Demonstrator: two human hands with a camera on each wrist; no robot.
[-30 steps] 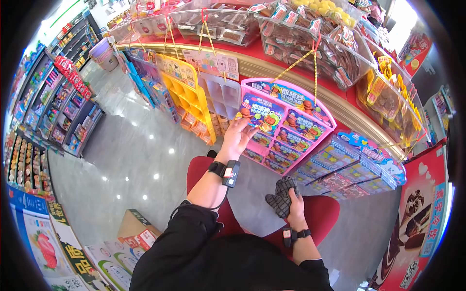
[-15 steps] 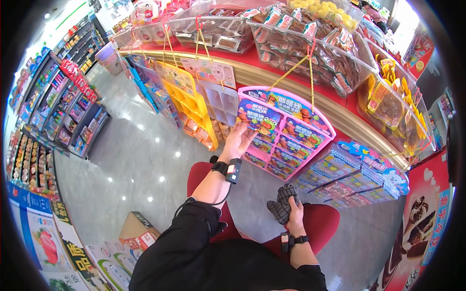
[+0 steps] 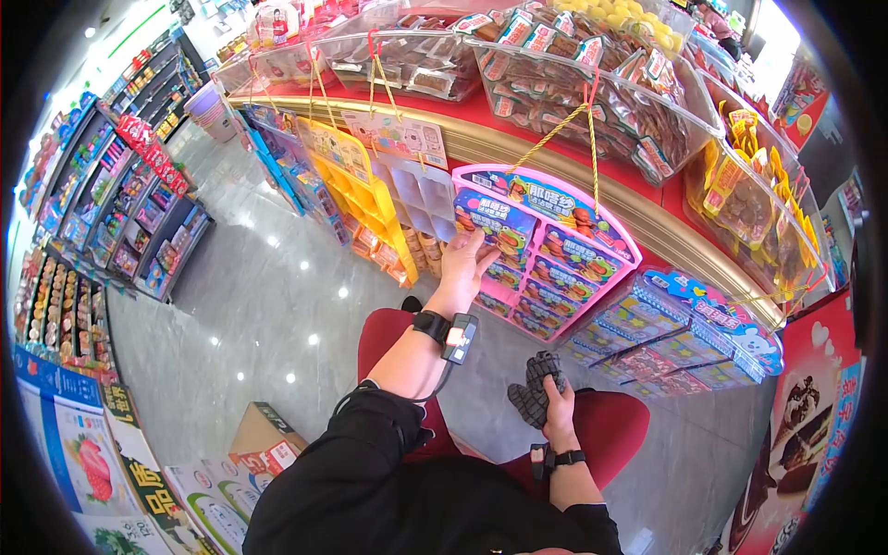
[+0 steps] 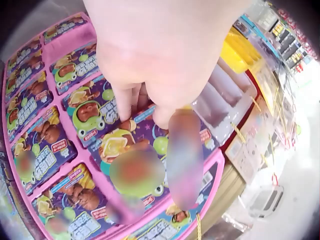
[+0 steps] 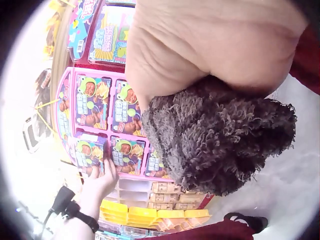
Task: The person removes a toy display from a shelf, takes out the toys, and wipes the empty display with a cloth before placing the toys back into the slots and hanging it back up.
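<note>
In the head view my left hand (image 3: 462,270) touches a purple snack box (image 3: 497,220) in the top left slot of a pink hanging display (image 3: 455,183). Its fingers are spread at the box's lower edge. The left wrist view has the same box (image 4: 132,172) close up, blurred in places, with fingertips right at its border. Seen from the right wrist, the box (image 5: 89,152) shows a pale side edge. My right hand (image 3: 558,407) grips a dark grey cloth (image 3: 535,393) with a grid pattern over my right knee; its fluffy pile (image 5: 220,140) fills the right wrist view.
A yellow display (image 3: 356,190) and a pale purple tray (image 3: 412,190) hang left of the pink one. Blue packs (image 3: 638,324) hang to its right. Clear bins of wrapped snacks (image 3: 592,102) line the counter above. A cardboard box (image 3: 264,435) stands on the floor.
My left hand's fingers have gone from holding the snack box to spreading at its lower edge. The box sits straighter in its slot. My right hand still grips the cloth.
</note>
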